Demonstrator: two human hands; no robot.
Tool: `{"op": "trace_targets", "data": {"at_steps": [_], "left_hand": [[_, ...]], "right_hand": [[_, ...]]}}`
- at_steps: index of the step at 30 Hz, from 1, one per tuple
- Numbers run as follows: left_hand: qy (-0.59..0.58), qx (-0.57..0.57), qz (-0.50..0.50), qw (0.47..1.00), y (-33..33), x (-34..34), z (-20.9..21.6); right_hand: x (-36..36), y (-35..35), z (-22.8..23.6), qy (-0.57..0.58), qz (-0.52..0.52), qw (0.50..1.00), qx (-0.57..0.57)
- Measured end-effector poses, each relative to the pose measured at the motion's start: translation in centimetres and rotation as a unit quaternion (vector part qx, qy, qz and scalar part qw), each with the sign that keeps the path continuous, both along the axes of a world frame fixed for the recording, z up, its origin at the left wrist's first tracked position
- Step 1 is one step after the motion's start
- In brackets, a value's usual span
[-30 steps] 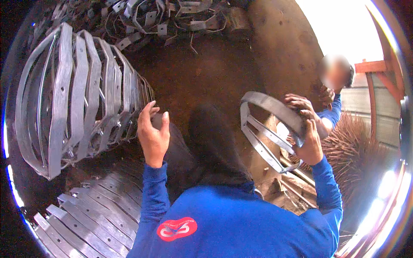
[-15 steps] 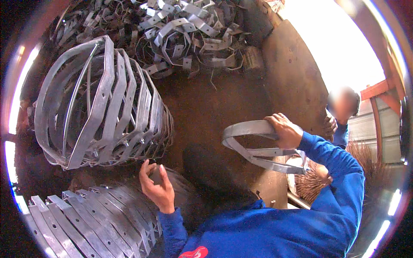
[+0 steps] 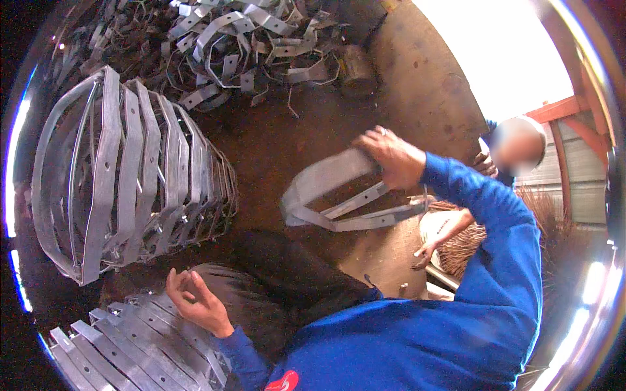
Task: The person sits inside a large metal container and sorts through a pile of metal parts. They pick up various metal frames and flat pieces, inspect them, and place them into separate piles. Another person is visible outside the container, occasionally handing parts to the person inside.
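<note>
My right hand [image 3: 396, 159] grips a grey angular metal band clamp [image 3: 331, 177] by its far side and holds it up in front of me. The clamp is a many-sided hoop with flat bars and bolt holes; motion smears it slightly. My left hand [image 3: 201, 305] is raised with nothing in it, fingers curled but apart. It is just beyond the lower row of flat metal bands [image 3: 134, 335]. Farther off at the left, a large stack of similar bolted hoops [image 3: 112, 153] lies on its side.
A tangled heap of loose metal brackets [image 3: 228, 68] lies at the back. Across to the right is a co-worker [image 3: 518, 146], with a forearm and hand [image 3: 427, 253] below the clamp. A bundle of thin brown rods [image 3: 460, 251] is beside that arm.
The view has swung, shifting the stacks leftward. My right hand has lifted the clamp farther from my body and tilted it. My left hand has drawn back slightly. The co-worker's hand has come into sight.
</note>
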State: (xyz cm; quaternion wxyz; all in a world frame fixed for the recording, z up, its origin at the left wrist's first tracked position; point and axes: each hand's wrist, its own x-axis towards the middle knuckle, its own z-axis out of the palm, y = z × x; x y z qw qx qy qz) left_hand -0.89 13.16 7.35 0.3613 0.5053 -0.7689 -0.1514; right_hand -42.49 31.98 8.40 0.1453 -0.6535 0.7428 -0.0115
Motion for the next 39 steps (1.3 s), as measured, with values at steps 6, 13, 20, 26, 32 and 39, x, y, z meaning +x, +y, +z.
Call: {"op": "trace_targets", "data": {"at_steps": [6,13,20,26,32,39], "left_hand": [[-0.004,-0.004,0.012,1.000,0.1,1.3,-0.4],[0.021,-0.013,-0.005,1.000,0.9,-1.0,-1.4],[0.009,0.002,0.038,0.999,1.1,1.2,-0.6],[-0.001,-0.006,0.041,0.999,1.4,1.3,-0.9],[0.044,0.017,0.032,0.998,0.4,-0.2,-1.4],[0.140,0.033,-0.133,0.981,-1.7,-9.6,-3.5]], "right_hand": [[-9.0,-12.7,-7.8,-0.066,0.094,0.993,-0.006],[-15.1,-26.5,-22.8,-0.152,0.019,0.981,0.117],[-8.4,-33.0,-24.0,-0.002,0.036,0.991,0.130],[-8.0,-33.3,-25.6,0.067,-0.016,0.984,0.163],[-3.2,-22.6,-26.6,0.051,-0.105,0.993,0.035],[11.7,7.7,-29.1,-0.143,-0.456,0.866,-0.146]]}}
